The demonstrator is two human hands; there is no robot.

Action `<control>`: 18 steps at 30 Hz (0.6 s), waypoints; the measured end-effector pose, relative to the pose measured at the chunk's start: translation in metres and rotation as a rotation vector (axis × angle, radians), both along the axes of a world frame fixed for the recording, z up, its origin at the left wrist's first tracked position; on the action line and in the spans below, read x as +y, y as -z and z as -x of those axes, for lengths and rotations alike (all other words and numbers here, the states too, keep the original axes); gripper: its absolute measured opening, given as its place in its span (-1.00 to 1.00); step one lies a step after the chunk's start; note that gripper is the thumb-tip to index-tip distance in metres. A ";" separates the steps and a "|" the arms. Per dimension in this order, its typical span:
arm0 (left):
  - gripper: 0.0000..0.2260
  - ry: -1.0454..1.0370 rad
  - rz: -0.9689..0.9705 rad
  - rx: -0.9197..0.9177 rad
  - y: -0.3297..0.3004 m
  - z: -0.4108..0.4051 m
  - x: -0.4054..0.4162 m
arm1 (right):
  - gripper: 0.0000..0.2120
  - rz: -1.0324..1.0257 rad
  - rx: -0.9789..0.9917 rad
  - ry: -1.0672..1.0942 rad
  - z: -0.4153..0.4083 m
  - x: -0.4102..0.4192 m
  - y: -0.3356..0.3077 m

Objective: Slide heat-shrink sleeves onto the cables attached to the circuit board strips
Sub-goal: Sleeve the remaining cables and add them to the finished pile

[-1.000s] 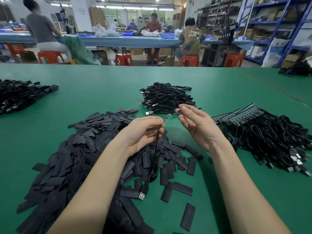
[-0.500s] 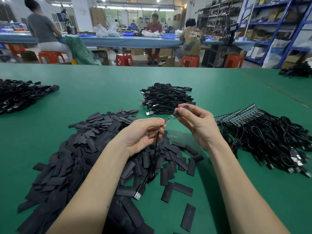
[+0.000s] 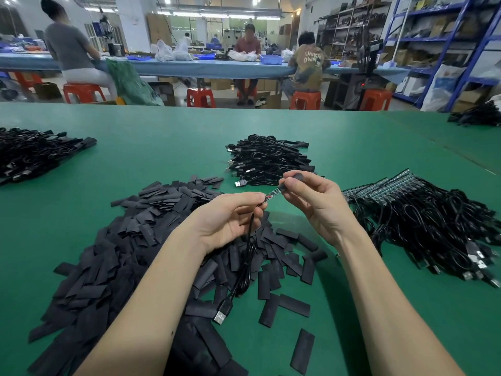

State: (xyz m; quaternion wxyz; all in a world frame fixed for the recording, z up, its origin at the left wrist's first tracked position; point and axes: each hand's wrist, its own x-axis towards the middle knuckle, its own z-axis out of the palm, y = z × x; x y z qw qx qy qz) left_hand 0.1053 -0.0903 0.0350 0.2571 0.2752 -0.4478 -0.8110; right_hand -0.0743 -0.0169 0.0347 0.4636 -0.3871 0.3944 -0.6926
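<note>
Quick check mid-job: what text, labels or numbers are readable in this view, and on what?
"UNKN OWN": back of a seated person's shirt at the far table.
Circuit board strip between the hands: markings too small to read.
Boxes on shelves: labels blurred.

An electronics assembly workshop: a wide green desk [image 3: 135,137] carries heaps of black cables [image 3: 268,158] and flat sleeves [image 3: 113,253]. Far off, workers on orange stools [image 3: 200,96] sit along a blue bench [image 3: 211,67]; at far right, blue shelving [image 3: 444,36] holds cartons.
</note>
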 end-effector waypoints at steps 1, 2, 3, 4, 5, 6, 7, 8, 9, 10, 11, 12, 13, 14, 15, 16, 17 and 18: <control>-0.87 0.004 -0.002 -0.001 0.000 0.000 0.000 | -0.88 -0.010 -0.002 0.004 0.001 0.000 0.000; -0.89 0.007 -0.003 -0.001 0.000 0.000 0.000 | -0.89 -0.019 0.002 0.008 0.002 0.000 0.001; -0.91 0.008 -0.003 -0.001 0.001 0.000 0.000 | -0.89 -0.029 0.011 0.009 0.002 0.000 0.001; -0.92 0.008 -0.003 -0.001 0.001 0.000 0.000 | -0.88 -0.037 0.026 0.009 0.003 0.000 0.001; -0.91 0.007 -0.005 -0.002 0.001 -0.001 -0.001 | -0.86 -0.041 0.042 0.005 0.003 0.000 0.000; -0.90 0.007 -0.008 -0.001 0.001 -0.002 -0.001 | -0.84 -0.040 0.052 -0.004 0.003 0.000 0.000; -0.90 0.010 -0.013 0.003 0.002 -0.002 -0.002 | -0.82 -0.035 0.056 -0.018 0.003 0.000 0.000; -0.89 0.014 -0.018 0.010 0.001 -0.003 -0.002 | -0.81 -0.032 0.054 -0.036 0.003 0.000 0.000; -0.88 0.020 -0.019 0.017 0.001 -0.003 -0.002 | -0.82 -0.032 0.047 -0.055 0.003 0.000 0.000; -0.86 0.026 -0.014 0.020 0.001 -0.003 -0.002 | -0.85 -0.034 0.039 -0.071 0.002 0.000 0.000; -0.83 0.031 -0.003 0.017 0.001 -0.003 -0.002 | -0.86 -0.035 0.033 -0.078 0.002 0.001 0.000; -0.82 0.032 0.009 0.011 0.002 -0.003 -0.002 | -0.87 -0.034 0.033 -0.076 0.002 0.001 0.000; -0.81 0.031 0.017 0.005 0.002 -0.002 -0.002 | -0.86 -0.028 0.044 -0.069 0.003 0.000 0.000; -0.80 0.029 0.020 0.000 0.002 -0.002 -0.002 | -0.85 -0.018 0.064 -0.061 0.002 0.000 0.000; -0.79 0.026 0.022 -0.003 0.003 -0.001 -0.002 | -0.82 -0.009 0.094 -0.053 0.001 0.000 -0.001; -0.79 0.025 0.026 -0.006 0.003 0.000 -0.002 | -0.79 -0.003 0.128 -0.047 0.000 -0.001 0.000; -0.80 0.025 0.032 -0.008 0.003 0.000 -0.002 | -0.77 -0.003 0.153 -0.045 -0.002 -0.002 0.001; -0.80 0.028 0.043 -0.012 0.003 -0.001 -0.003 | -0.78 -0.006 0.155 -0.051 -0.004 -0.003 0.002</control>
